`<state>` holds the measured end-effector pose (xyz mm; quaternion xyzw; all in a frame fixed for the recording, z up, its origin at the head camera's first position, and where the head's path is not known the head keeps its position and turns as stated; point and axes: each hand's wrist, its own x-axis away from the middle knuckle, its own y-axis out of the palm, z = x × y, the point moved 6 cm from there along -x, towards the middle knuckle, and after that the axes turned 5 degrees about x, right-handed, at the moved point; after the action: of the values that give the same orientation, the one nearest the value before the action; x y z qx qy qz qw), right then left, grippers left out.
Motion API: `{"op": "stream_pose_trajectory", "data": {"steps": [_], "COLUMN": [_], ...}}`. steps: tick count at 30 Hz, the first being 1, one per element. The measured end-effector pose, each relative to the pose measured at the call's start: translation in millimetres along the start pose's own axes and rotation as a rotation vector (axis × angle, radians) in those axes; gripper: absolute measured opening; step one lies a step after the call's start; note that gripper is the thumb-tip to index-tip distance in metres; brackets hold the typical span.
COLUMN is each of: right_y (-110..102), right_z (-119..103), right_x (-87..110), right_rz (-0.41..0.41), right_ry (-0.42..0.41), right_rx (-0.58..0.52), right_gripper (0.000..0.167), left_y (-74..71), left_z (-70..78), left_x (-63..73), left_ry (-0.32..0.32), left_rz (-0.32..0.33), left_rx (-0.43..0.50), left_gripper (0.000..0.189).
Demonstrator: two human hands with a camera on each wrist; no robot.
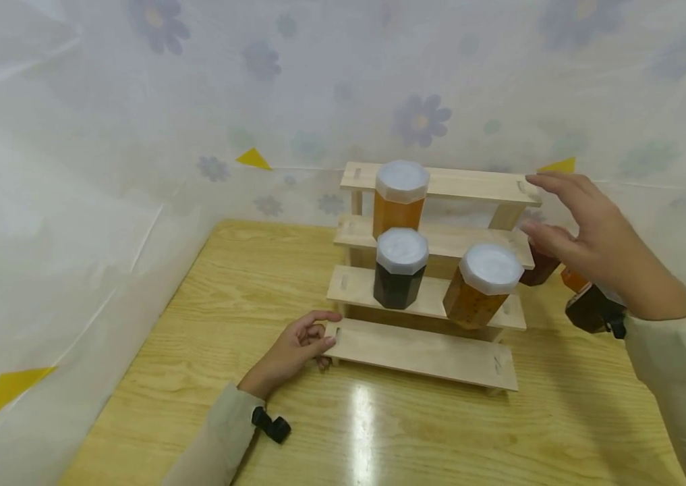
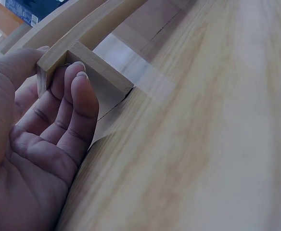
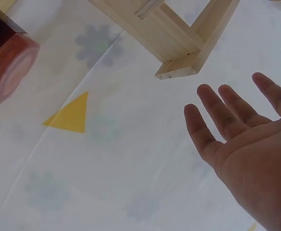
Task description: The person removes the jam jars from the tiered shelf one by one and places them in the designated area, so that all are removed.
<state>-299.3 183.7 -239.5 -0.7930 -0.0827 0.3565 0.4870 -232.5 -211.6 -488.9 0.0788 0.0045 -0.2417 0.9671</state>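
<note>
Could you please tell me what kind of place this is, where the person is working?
It is probably an indoor tabletop workspace; the room beyond is hidden. Pale floral sheeting runs behind and to the left of a wood-grain table, on which stands a stepped wooden rack holding lidded jars.

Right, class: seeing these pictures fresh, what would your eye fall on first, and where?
The pale wooden rack stands out, on the table, holding an amber jar above a dark jar and a speckled jar, all white-lidded. Next come the left hand, gripping the left end of the lowest shelf, and the right hand, spread beside the rack's upper right end.
</note>
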Motion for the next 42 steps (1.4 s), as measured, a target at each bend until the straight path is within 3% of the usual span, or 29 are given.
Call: {"op": "stream_pose_trajectory", "data": {"steps": [9, 16, 25, 34, 42], "right_y": [1.9, 6.4, 18.9, 27.6, 32.0], "right_z": [-19.9, -36.1, -53.8, -62.6, -69.9], "right_x": [-26.0, -43.0, -61.9, -79.8, -90.3], "right_rz": [0.003, -0.018, -0.040, -0.125, -0.122], "right_ry": [-0.142, -0.185, -0.263, -0.228, -0.281], "right_rx": [0.009, 0.013, 0.014, 0.075, 0.105], "right_gripper": [0.075, 0.072, 0.068, 0.068, 0.067], "left_y": [1.7, 0.8, 0.1, -1.0, 0.2], "left_z": [-1.8, 0.3, 0.7, 0.6, 2.1], "left_x": [-0.8, 0.7, 4.7, 5.4, 2.1], "left_ry": [0.013, 0.024, -0.005, -0.011, 0.011], "left_rz": [-0.008, -0.009, 0.003, 0.006, -0.013], "left_rx": [0.020, 0.011, 0.008, 0.007, 0.016], "left_gripper": [0.042, 0.042, 0.043, 0.043, 0.043]}}
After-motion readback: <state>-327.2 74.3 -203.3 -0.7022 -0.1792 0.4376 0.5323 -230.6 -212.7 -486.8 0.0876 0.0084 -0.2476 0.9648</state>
